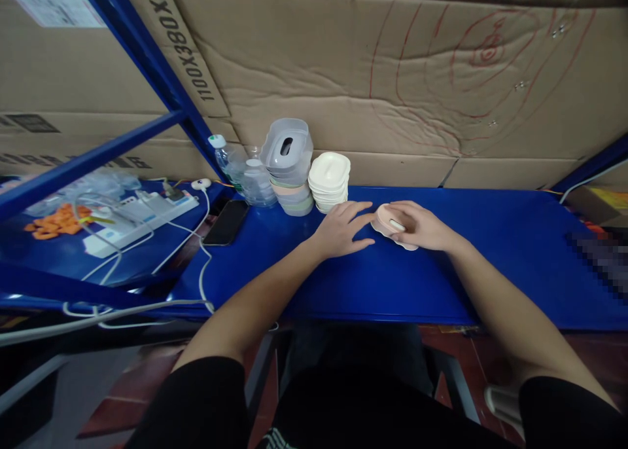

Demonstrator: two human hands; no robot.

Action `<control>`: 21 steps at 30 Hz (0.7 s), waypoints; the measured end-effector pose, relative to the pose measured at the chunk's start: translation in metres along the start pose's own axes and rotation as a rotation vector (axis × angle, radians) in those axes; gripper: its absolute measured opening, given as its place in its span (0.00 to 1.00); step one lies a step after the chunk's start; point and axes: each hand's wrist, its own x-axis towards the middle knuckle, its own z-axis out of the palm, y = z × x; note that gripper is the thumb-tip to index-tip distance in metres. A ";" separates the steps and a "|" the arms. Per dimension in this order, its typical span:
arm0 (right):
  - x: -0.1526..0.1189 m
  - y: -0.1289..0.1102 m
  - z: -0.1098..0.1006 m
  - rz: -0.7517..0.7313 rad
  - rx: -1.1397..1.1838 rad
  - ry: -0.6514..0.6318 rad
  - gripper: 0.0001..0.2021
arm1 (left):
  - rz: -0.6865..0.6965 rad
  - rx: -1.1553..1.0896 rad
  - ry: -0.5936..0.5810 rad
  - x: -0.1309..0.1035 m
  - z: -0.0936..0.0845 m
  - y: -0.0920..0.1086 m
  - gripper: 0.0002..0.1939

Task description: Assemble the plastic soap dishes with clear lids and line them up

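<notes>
On the blue table, my right hand [422, 228] wraps round a small pinkish-beige piece [385, 218] with a pale oval in its middle and a wavy lower edge. My left hand [343, 230] is just left of that piece, fingers spread and holding nothing. Behind my left hand stands a stack of cream-coloured pieces [330, 174]. Left of it is a taller stack of coloured containers, topped by a grey translucent one [289, 148] with a dark oval slot.
Plastic bottles [235, 164] stand left of the stacks, near a black phone [226, 222]. A white power strip [142, 223] with cables and orange pieces [59, 222] lie farther left. Cardboard [314, 63] lines the back, and a blue frame [142, 50] rises at left.
</notes>
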 end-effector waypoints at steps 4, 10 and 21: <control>0.002 -0.019 0.008 -0.121 0.158 0.040 0.38 | -0.226 -0.206 -0.048 -0.003 0.009 -0.001 0.51; 0.005 -0.027 0.018 -0.197 0.201 0.089 0.38 | -0.341 -0.422 -0.175 -0.004 0.009 0.004 0.53; 0.004 -0.009 0.007 0.055 0.551 0.233 0.35 | -0.219 -0.205 -0.223 -0.008 0.009 -0.016 0.59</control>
